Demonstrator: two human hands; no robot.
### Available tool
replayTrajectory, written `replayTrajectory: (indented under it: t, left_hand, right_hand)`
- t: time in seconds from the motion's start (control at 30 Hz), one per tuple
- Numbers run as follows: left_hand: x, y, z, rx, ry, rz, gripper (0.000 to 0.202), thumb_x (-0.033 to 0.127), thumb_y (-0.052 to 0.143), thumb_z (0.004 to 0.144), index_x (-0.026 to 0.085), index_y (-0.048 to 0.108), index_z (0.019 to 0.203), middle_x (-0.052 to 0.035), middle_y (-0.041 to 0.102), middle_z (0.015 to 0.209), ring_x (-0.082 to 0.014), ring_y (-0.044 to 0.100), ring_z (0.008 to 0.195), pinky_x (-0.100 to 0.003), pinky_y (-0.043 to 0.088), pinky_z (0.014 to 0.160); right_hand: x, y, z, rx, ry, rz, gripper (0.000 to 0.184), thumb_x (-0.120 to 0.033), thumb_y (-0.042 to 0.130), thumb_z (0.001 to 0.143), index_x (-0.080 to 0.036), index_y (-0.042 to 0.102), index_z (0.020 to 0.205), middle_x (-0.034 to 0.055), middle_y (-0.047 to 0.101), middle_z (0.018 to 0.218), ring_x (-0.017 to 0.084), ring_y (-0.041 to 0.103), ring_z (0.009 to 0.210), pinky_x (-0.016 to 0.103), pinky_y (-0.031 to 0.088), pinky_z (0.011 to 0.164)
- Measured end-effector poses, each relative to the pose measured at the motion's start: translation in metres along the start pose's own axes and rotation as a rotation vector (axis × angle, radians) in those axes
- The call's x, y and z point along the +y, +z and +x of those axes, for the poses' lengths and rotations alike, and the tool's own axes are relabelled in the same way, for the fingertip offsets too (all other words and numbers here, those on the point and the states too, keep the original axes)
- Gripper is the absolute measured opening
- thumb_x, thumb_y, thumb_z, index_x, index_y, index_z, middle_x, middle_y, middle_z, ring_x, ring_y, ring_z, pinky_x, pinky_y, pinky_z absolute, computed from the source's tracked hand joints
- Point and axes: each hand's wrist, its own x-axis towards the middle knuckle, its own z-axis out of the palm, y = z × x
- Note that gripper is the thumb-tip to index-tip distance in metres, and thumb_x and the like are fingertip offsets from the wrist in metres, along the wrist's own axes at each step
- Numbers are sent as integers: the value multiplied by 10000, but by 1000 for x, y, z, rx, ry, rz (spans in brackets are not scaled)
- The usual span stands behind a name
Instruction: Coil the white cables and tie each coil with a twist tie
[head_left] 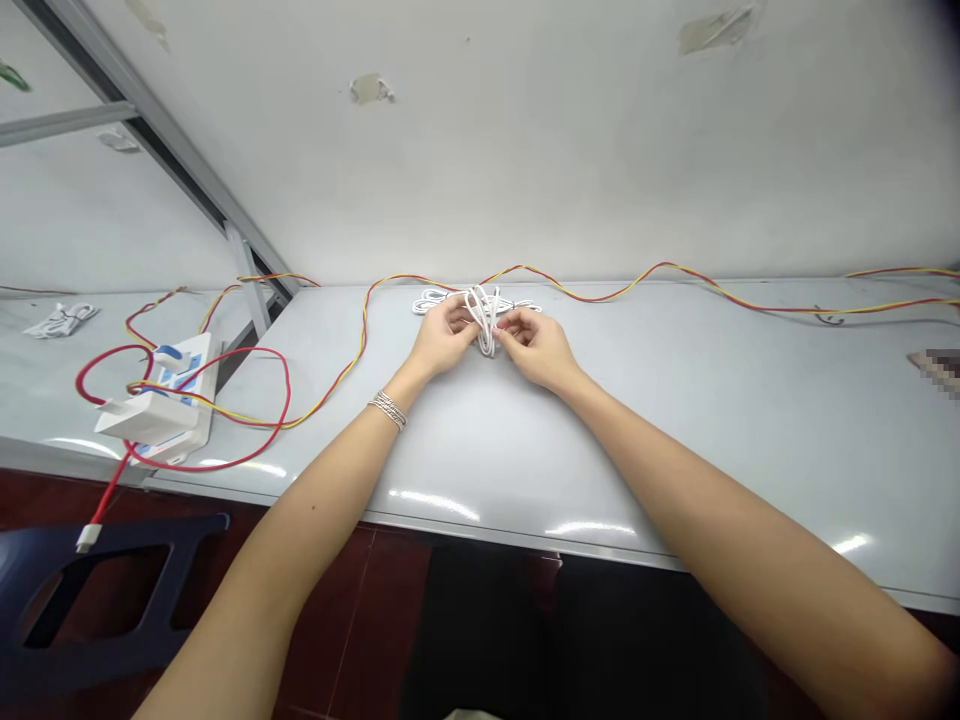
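A coiled white cable (486, 318) stands bunched in loops between my two hands, just above the grey tabletop (480, 430). My left hand (444, 338) pinches the coil from the left with thumb and fingers. From the right, my right hand (534, 345) grips the same coil at its lower part between thumb and forefinger. Right behind my hands lies more white cable (431, 300), bundled on the table and partly hidden by my fingers and the held coil. A silvery bracelet circles my left wrist.
A white power strip (196, 400) with a plugged-in white adapter (146, 417) and a looped red cable (285, 385) sits at the left. A red and yellow twisted wire (592, 298) runs along the wall. Another white cable bundle (63, 320) lies far left, above a blue stool (187, 560).
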Motion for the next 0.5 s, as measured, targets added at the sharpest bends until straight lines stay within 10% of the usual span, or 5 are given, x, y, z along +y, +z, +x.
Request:
replayTrajectory:
  t: [0.5]
  left_hand:
    - [1, 3, 3, 45, -113, -133, 373, 439, 822, 766, 159, 639, 930, -57, 748, 779, -166, 695, 604, -305, 589, 607]
  right_hand:
    - [5, 0, 3, 38, 83, 40, 110, -315, 614, 835, -223, 556, 849, 28, 669, 820, 164, 597, 630, 310, 479, 609]
